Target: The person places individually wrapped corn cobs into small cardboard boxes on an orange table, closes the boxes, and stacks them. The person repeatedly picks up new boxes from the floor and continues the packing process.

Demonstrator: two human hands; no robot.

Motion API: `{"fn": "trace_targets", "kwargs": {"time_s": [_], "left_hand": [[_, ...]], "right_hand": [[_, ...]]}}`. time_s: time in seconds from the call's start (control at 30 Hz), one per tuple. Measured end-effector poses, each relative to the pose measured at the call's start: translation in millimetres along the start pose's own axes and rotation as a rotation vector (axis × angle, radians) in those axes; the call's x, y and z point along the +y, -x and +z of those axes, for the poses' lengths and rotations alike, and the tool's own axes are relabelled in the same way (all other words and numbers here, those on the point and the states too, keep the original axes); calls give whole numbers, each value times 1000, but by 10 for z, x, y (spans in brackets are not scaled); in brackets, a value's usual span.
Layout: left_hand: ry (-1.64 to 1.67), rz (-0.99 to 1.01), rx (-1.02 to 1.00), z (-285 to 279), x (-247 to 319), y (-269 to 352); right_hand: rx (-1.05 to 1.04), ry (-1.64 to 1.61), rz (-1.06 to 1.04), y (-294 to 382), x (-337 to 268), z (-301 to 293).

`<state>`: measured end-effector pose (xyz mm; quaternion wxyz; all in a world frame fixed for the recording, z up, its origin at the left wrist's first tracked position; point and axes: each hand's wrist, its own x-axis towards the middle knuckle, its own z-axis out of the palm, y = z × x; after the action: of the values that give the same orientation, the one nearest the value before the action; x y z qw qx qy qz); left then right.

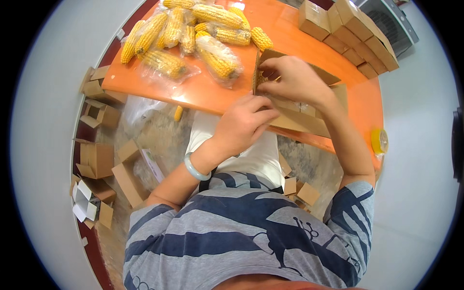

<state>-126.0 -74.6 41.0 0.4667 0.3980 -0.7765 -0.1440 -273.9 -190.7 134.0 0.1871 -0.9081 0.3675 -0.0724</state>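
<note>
An open cardboard box (pixel 302 121) stands at the table's near edge with its flaps raised. My right hand (pixel 295 78) reaches into its left end, fingers curled over a yellow corn cob (pixel 261 78) that is mostly hidden. Whether those fingers grip the cob is not clear. At the box's near left corner, my left hand (pixel 244 121) has its fingers bent against the cardboard edge; its grip is partly hidden. Clear plastic wrap (pixel 303 108) shows inside the box. To the left lie several corn cobs in clear plastic bags, the closest being one bagged cob (pixel 217 63).
Closed cardboard boxes (pixel 351 32) are stacked at the table's far right. A roll of yellow tape (pixel 379 141) sits at the right edge of the orange table (pixel 282 21). Open boxes (pixel 96 159) and a small corn piece (pixel 178 113) lie on the floor.
</note>
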Motion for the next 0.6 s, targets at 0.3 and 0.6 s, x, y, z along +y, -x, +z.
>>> {"fn": "trace_targets", "kwargs": {"time_s": [0.3, 0.6], "left_hand": [[188, 7, 147, -237, 39, 8], [165, -157, 209, -454, -56, 302]], "right_hand": [[148, 159, -101, -713, -233, 31], [-286, 582, 86, -1376, -529, 534]]}}
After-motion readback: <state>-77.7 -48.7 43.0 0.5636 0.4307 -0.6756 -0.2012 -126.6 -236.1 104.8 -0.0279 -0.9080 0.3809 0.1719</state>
